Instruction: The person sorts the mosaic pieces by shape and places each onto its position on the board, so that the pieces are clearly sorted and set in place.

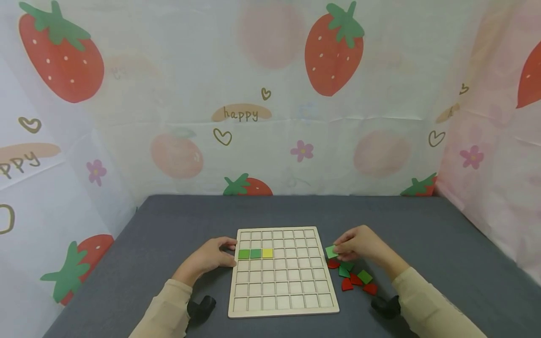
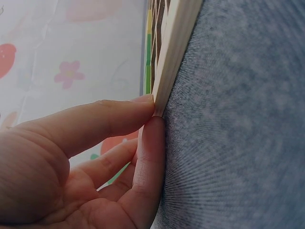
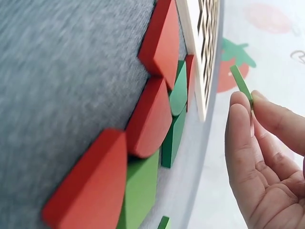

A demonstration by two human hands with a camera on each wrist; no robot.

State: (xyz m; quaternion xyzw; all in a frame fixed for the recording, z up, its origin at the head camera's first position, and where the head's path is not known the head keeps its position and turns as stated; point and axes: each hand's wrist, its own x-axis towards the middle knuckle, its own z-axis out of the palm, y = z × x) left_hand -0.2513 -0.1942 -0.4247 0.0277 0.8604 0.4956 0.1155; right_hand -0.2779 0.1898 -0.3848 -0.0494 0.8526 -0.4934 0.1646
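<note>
A pale wooden grid board (image 1: 280,277) lies on the dark table. My left hand (image 1: 209,257) holds its left edge, with thumb and fingertip at the board's rim (image 2: 178,52) in the left wrist view. Along one row at the left sit a green tile (image 1: 243,254), a darker green tile (image 1: 255,253) and a yellow tile (image 1: 267,253). Beyond the board's right edge, my right hand (image 1: 359,243) pinches a light green tile (image 1: 331,252) between thumb and fingers. The right wrist view shows that tile (image 3: 241,82) edge-on, raised above the loose pieces.
Right of the board, several loose pieces lie close together, among them a red piece (image 1: 347,284) with a rounded side and a green square tile (image 1: 365,277). The grey table (image 1: 190,213) ends at a strawberry-print curtain (image 1: 287,103) at the back.
</note>
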